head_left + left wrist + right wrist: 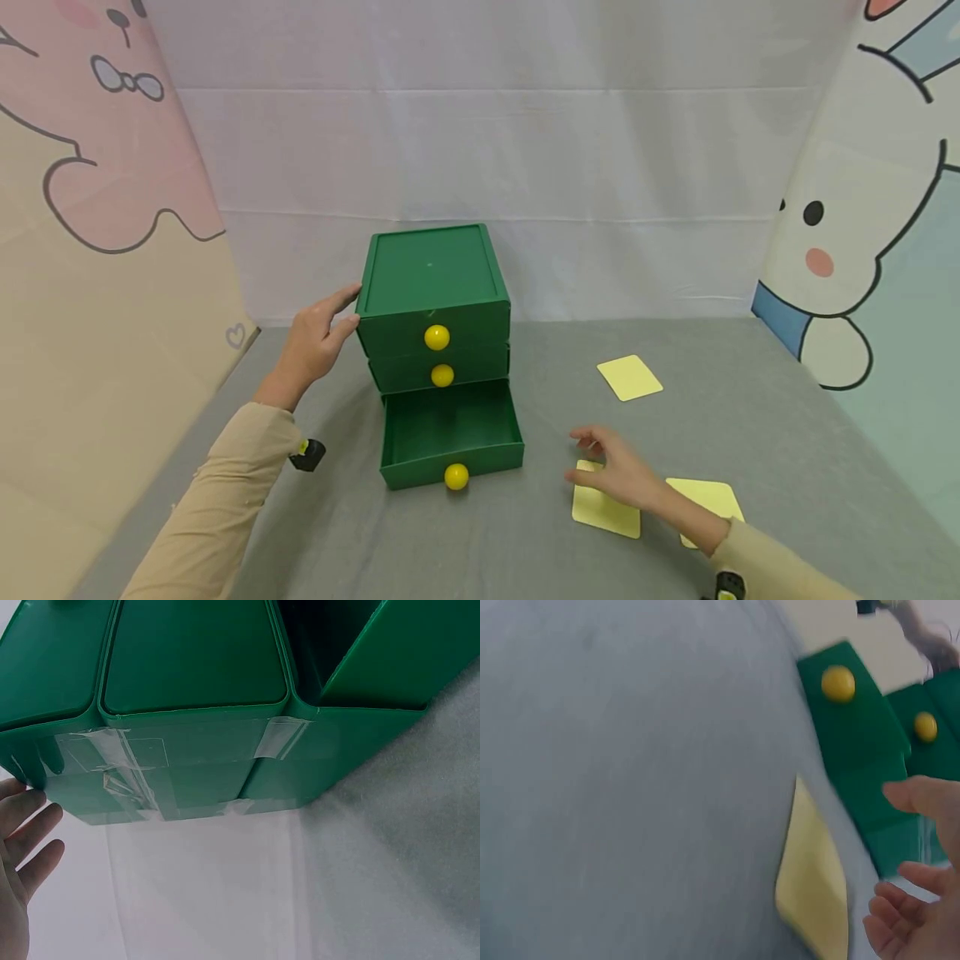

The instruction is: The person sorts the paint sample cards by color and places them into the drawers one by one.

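Observation:
A green drawer cabinet (pixel 431 271) with three stacked drawers and round yellow knobs stands on the grey table. Its bottom drawer (pixel 452 471) is pulled out, and nothing shows inside. At the cabinet's upper left side rests my left hand (pixel 313 343), its fingertips touching the wall. In the left wrist view, the fingers (pixel 34 821) are spread beside the green side, which has clear tape on it. My right hand (pixel 618 477) hovers over a yellow card (pixel 606 512), thumb and fingers apart with nothing between them. The right wrist view is blurred.
Another yellow card (pixel 708 500) lies partly behind my right forearm. A third card (pixel 630 377) is farther back, right of the cabinet. White cloth (pixel 600 167) hangs behind the table (pixel 525 550), with cartoon-printed sheets (pixel 120 275) at both sides.

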A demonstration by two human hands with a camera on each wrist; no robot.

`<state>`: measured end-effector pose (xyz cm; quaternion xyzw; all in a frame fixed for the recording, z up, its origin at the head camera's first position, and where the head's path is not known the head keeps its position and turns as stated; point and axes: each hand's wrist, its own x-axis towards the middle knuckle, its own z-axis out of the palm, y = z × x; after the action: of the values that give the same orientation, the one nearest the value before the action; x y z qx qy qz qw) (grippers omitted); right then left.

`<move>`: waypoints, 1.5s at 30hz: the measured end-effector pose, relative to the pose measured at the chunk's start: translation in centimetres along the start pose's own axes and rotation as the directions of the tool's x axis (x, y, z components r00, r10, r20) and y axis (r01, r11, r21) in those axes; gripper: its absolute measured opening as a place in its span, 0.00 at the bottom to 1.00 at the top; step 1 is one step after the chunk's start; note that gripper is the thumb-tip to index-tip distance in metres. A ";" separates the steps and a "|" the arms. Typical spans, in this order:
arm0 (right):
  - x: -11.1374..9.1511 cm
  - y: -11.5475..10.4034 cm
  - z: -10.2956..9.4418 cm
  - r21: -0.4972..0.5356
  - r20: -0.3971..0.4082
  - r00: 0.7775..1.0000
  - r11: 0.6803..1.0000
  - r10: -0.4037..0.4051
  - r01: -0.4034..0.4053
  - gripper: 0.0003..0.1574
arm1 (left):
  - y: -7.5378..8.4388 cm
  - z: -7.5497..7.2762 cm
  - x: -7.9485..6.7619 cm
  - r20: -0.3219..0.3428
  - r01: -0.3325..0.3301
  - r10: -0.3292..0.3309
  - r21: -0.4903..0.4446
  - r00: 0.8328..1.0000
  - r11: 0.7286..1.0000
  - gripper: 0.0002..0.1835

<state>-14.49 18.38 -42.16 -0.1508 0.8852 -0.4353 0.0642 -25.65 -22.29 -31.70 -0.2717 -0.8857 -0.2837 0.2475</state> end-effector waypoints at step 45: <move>0.7 1.0 -6.9 0.064 0.231 0.968 0.995 -0.093 0.081 0.09 | 0.1 0.0 0.0 -0.007 0.008 -0.008 0.002 1.000 1.000 0.23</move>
<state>-17.05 23.92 -38.64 -0.2380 0.8518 -0.4408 0.1530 -25.60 -22.20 -31.68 -0.2668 -0.8862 -0.2847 0.2499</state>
